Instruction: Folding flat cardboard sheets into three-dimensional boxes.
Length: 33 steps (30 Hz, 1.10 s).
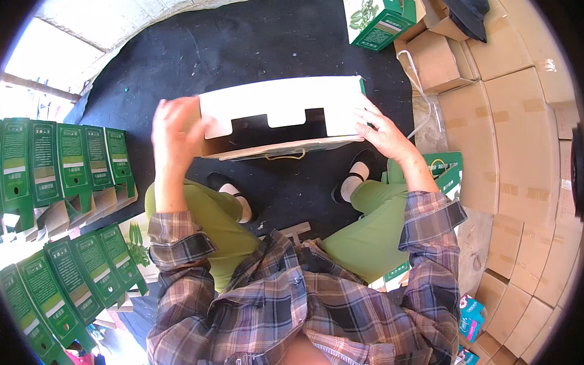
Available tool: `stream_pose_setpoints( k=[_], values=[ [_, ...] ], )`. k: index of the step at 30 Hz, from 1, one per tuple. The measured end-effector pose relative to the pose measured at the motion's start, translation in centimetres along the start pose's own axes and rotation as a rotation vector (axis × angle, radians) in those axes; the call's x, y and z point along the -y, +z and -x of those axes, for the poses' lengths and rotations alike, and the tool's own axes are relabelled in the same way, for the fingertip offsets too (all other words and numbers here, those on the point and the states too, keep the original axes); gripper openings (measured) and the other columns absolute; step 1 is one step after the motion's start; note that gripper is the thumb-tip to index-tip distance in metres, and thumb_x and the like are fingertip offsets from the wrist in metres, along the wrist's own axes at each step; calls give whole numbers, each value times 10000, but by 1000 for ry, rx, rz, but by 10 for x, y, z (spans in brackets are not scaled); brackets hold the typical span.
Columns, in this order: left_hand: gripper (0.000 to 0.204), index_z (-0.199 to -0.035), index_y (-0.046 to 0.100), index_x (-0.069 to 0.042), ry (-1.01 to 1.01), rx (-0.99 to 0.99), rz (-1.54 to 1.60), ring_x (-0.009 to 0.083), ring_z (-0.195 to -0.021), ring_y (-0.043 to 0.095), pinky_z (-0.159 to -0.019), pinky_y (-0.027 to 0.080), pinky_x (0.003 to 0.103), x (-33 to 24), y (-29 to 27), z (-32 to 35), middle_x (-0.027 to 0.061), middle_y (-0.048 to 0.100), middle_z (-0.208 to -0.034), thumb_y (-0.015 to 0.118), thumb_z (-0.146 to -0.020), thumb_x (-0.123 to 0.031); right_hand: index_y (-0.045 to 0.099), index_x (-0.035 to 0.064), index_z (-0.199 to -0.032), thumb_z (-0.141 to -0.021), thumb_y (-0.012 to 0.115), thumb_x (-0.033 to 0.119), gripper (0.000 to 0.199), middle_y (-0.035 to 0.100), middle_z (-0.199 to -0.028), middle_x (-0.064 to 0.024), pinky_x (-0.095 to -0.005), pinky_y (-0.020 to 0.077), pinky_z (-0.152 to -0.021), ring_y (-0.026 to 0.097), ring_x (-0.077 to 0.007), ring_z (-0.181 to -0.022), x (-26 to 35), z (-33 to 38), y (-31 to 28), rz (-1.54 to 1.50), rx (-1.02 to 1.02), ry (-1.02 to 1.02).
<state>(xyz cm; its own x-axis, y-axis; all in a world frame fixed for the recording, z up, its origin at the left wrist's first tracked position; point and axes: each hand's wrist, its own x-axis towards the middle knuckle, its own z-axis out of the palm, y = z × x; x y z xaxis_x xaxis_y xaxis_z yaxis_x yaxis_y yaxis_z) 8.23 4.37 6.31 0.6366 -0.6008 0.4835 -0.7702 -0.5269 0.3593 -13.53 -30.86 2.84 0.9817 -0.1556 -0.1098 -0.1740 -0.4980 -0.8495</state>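
Observation:
In front of my knees is a cardboard gift box [263, 101] with its white inner flap facing up. Notches are cut into the flap, and a dark gap shows below it. A yellow cord handle [286, 155] hangs at the near side. My right hand [383, 133] grips the box's right end, its fingers against the flap's edge. At the left end is my left hand [176, 132], blurred by motion, so its fingers cannot be made out well.
Green printed boxes [73, 166] stand in two rows on the left. Brown cartons [518, 129] are stacked along the right, with a black hat [466, 9] on top. Another green and white box [376, 18] is at the far right. Black sheeting [248, 42] covers the floor.

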Motion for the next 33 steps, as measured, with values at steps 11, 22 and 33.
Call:
stream_pose_setpoints(
  k=[11,22,33],
  values=[
    [826,-1402,444,-68,-362,462,1013,215,-1135,550,-1019,381,370,18,-24,21,114,628,-1154,629,-810,-614,527,-3,-1306,-946,528,446,576,266,-1538,-145,-376,245,-1130,266,-274,-1415,-7,-4,-1,77,24,6],
    [536,-1285,556,-95,-332,187,227,325,-996,569,-826,487,402,-24,39,11,160,586,-1113,722,-780,-169,575,87,-1277,-890,605,230,414,403,-1457,-111,-391,366,-1070,440,-298,-1306,-6,-13,16,254,-223,-89],
    [547,-1181,635,-194,36,356,-181,262,-1259,419,-931,350,612,-40,46,26,51,552,-1253,795,-684,-357,578,238,-1290,-687,796,261,641,369,-1477,-74,-418,458,-965,502,-346,-1131,32,-7,32,600,-135,37]
  ],
)
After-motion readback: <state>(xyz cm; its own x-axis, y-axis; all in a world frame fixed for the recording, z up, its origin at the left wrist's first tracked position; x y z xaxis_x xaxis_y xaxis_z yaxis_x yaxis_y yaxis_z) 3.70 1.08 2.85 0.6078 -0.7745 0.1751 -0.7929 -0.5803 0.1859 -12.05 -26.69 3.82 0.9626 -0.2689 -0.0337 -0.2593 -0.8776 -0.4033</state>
